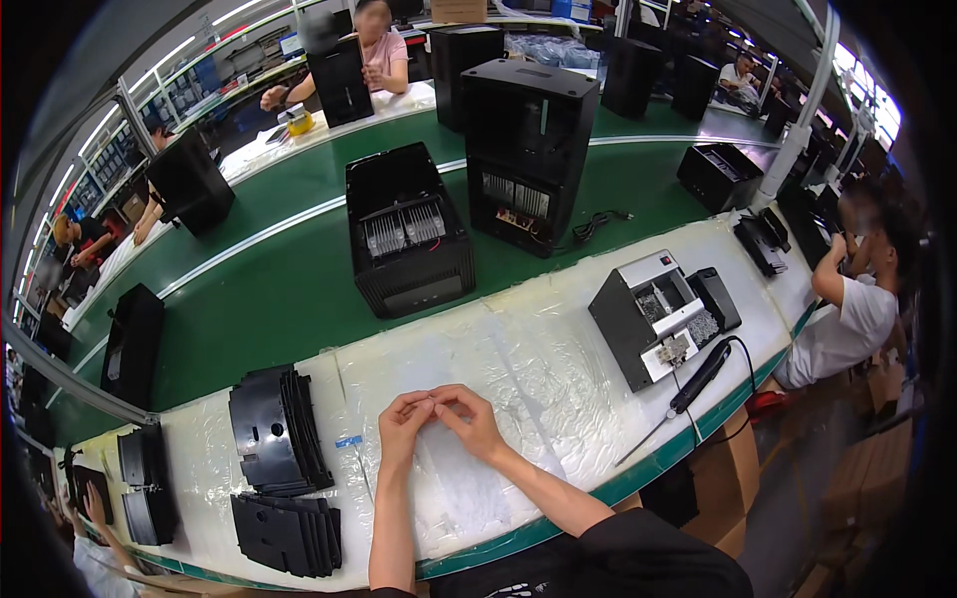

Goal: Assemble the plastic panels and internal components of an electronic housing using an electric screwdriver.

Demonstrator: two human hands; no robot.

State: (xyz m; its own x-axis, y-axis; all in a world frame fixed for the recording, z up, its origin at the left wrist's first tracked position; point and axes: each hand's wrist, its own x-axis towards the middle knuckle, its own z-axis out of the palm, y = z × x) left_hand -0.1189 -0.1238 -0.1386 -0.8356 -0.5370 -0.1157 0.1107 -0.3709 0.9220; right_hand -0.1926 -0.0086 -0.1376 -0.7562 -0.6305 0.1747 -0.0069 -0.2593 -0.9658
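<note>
Above the film-covered worktop (439, 349), my left hand (405, 419) and my right hand (471, 419) meet at the fingertips. Both are closed in a pinch, thumbs and forefingers together. Whatever lies between the fingertips, if anything, is too small to make out. To the left of my hands are a stack of black plastic panels (269, 429) and a lower stack of black panels (279, 535). On the right stands a grey screw feeder (628, 324) with loose screws in its tray. A black electric screwdriver (703, 379) with a long bit lies beside it.
Beyond the worktop runs a green conveyor (269, 309) carrying an open black box with metal heat sinks (414, 269) and a tall black cabinet (528, 149). A coiled black cable (598, 224) lies near it. Co-workers sit across the line and at the right (847, 309).
</note>
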